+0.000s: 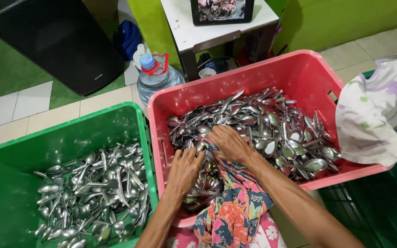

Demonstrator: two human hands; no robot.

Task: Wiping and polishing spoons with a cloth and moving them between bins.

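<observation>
A pink plastic crate (295,69) holds a heap of metal spoons (272,128). Both my hands reach into its near left part. My left hand (184,169) lies palm down on the spoons, fingers curled around a few of them. My right hand (228,142) rests on the pile just beyond it, fingers bent among the spoons. A flowered orange and blue cloth (233,206) hangs over the crate's near rim beneath my right forearm. To the left stands a green crate (70,133) with several more spoons (93,193) in it.
A large water bottle with a blue cap (155,76) stands behind the crates. A white table with a tablet (221,10) is at the back, a black box (56,41) at the back left. A pale patterned cloth (373,115) drapes at the right.
</observation>
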